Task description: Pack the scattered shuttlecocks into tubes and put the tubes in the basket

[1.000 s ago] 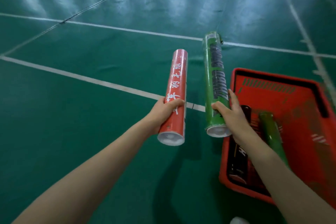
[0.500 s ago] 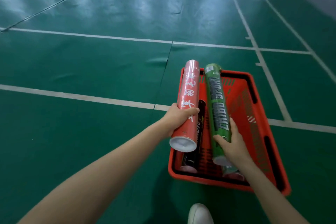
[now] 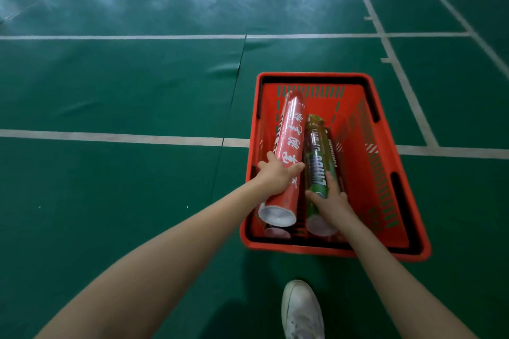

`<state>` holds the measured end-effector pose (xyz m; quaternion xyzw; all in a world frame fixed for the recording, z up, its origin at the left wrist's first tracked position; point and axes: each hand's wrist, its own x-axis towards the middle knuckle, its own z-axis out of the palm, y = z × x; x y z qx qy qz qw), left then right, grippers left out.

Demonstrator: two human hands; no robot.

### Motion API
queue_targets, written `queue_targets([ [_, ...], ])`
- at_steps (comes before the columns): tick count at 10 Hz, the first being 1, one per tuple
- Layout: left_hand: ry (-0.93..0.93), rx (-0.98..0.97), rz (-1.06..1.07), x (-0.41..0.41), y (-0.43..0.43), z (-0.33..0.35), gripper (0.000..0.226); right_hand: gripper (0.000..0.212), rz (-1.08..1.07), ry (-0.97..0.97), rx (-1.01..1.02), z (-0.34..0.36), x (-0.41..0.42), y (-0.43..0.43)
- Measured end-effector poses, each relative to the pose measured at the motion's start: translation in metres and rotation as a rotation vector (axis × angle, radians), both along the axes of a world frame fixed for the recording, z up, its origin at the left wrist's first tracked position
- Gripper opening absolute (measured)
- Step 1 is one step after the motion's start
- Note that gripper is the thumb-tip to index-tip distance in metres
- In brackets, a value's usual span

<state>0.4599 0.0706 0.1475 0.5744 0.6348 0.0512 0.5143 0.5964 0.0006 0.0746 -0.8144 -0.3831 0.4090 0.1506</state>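
On the green floor (image 3: 124, 85) a red basket (image 3: 311, 76) is set. Within it a red tube (image 3: 290, 146) is clasped by the left hand (image 3: 275, 176) and a green tube (image 3: 316, 157) by the right hand (image 3: 333, 205), over other tubes (image 3: 276, 232). If let go unevenly on that rounded pile, either could be rolled askew.

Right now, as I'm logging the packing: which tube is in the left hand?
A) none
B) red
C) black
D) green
B: the left hand grips the red tube inside the basket, while the right hand holds the green tube.
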Motion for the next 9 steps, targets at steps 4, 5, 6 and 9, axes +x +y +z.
queue_targets([
  [4, 0.316, 0.145, -0.332, 0.007, -0.006, -0.032, 0.046, 0.078, 0.094, -0.174, -0.016, -0.004, -0.004, -0.006],
  [5, 0.296, 0.123, -0.379, -0.003, -0.006, -0.031, 0.04, 0.061, 0.205, -0.342, -0.01, -0.001, -0.005, -0.009],
  [6, 0.323, 0.153, -0.452, -0.006, -0.008, -0.029, 0.035, 0.054, 0.219, -0.341, 0.006, 0.001, -0.007, -0.01],
  [9, 0.248, 0.299, -0.44, -0.047, -0.011, 0.03, 0.039, 0.051, 0.295, -0.432, 0.179, 0.049, -0.024, -0.012],
])
